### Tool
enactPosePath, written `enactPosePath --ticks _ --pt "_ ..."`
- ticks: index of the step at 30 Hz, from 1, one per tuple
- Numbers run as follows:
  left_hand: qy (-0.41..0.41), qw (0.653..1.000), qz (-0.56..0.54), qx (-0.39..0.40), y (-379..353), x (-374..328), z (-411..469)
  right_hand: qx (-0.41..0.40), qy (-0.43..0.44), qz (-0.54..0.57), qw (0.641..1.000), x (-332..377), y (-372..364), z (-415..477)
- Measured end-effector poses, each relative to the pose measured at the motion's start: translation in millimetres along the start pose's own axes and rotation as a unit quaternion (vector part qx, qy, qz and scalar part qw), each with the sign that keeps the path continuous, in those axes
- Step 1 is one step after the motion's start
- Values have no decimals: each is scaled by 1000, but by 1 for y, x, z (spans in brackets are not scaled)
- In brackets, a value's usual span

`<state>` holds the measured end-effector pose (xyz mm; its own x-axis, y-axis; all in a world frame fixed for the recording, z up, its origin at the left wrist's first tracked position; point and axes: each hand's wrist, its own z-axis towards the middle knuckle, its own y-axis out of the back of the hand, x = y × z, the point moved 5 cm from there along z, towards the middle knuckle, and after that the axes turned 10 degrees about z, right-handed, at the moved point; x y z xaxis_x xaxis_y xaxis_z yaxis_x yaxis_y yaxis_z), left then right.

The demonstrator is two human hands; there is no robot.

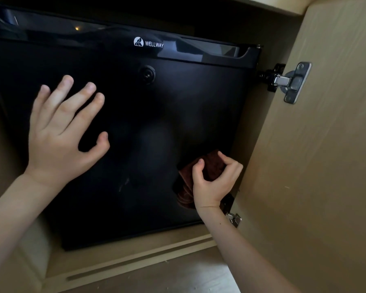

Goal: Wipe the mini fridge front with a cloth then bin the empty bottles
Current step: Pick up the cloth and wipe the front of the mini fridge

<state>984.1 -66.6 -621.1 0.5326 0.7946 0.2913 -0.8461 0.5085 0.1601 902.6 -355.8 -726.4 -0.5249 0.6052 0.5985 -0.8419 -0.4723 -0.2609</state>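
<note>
Cloth (186,185), half hidden, bunched in right hand (213,183) against fridge front (156,115); left hand (57,136) rests splayed.

Left hand (59,132): flat, fingers (60,98) straight and spread, pointing toward 1 o'clock; forearm enters from 8 o'clock. Right hand (213,182): fingers curled, gripping a cloth (186,178); forearm enters from 5 o'clock.

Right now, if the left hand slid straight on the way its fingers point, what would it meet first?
Probably the glossy strip atop the mini fridge door, passing left of the round lock. The left hand points its fingers up and slightly right; depth is unclear.
</note>
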Motion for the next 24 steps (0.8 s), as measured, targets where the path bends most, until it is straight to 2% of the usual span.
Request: enactPosePath --ticks 10,24 --pt "-1 1000 15 11 1 -1 0 30 -28 -33 999 -22 12 -27" --pt "1 1000 3 -19 -5 1 -3 62 -78 -48 994 -50 29 -66"
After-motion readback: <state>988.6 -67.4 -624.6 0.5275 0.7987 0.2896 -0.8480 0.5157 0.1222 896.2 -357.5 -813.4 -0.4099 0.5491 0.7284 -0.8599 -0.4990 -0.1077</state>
